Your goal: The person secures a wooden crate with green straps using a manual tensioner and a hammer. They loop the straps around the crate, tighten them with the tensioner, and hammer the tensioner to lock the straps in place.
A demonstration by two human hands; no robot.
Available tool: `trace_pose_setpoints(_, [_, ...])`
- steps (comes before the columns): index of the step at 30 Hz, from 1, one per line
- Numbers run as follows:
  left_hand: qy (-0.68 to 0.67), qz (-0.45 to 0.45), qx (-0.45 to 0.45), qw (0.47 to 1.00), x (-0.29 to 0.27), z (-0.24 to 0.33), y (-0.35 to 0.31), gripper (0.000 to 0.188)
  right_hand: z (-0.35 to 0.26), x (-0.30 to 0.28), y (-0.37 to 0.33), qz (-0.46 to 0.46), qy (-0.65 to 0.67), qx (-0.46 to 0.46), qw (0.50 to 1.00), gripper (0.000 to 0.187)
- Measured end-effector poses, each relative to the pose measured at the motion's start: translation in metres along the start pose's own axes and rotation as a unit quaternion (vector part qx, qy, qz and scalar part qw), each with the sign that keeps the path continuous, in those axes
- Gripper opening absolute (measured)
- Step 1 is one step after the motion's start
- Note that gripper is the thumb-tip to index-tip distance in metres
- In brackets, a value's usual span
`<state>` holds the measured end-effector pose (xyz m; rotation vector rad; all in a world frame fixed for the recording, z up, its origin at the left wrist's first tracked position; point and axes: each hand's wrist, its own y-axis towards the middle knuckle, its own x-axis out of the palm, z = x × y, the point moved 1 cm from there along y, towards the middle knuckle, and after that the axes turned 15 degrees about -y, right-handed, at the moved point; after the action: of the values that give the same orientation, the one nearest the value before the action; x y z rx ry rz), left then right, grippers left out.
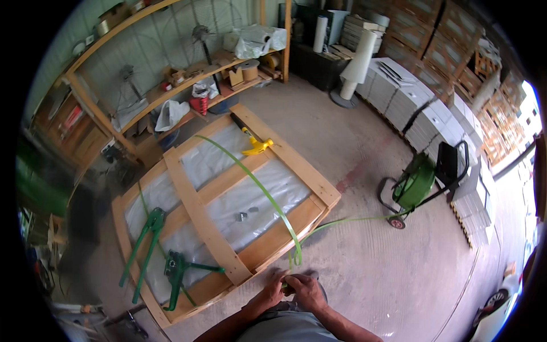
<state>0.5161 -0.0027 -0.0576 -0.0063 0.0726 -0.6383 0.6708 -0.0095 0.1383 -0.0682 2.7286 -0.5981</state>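
My left hand (273, 289) and my right hand (308, 292) are close together in front of my body, just off the near edge of a wooden crate (196, 208). The fingers of both are closed on a green strap (263, 185), which runs across the crate top and loops down over its edge. What exactly lies between the fingertips is partly hidden. Near the middle of the plastic-covered top lie small metal seals (242, 216). A yellow claw hammer (257, 147) rests on the far frame. To the left lie a green long-handled tool (149, 228) and a green strapping tool (178, 269).
A green strap reel on a wheeled cart (416, 182) stands on the right, its strap trailing over the floor to the crate. Wooden shelves (165, 88) line the far left wall. Stacked grey-white packs (407, 94) and a roll of white film (360, 62) stand beyond.
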Motion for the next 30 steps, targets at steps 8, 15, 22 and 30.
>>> trace_pose_setpoints(8, [0.010,0.013,-0.060,0.998,0.031,-0.028,0.035,0.025,0.008,-0.052,0.057,-0.105,0.082,-0.034,0.990,0.021])
trace_pose_setpoints(15, [0.173,0.213,-0.056,0.960,0.042,0.044,0.058,0.056,0.141,-0.080,0.156,-0.019,-0.241,-0.006,0.970,0.048])
trace_pose_setpoints(22, [-0.098,0.350,-0.139,0.921,0.072,0.061,0.077,0.022,0.234,-0.057,0.222,-0.199,-0.329,-0.369,0.846,0.034])
trace_pose_setpoints(30, [-0.277,0.426,-0.155,0.847,0.062,0.033,0.074,0.027,0.163,-0.160,0.228,0.069,-0.325,-0.131,0.934,0.020])
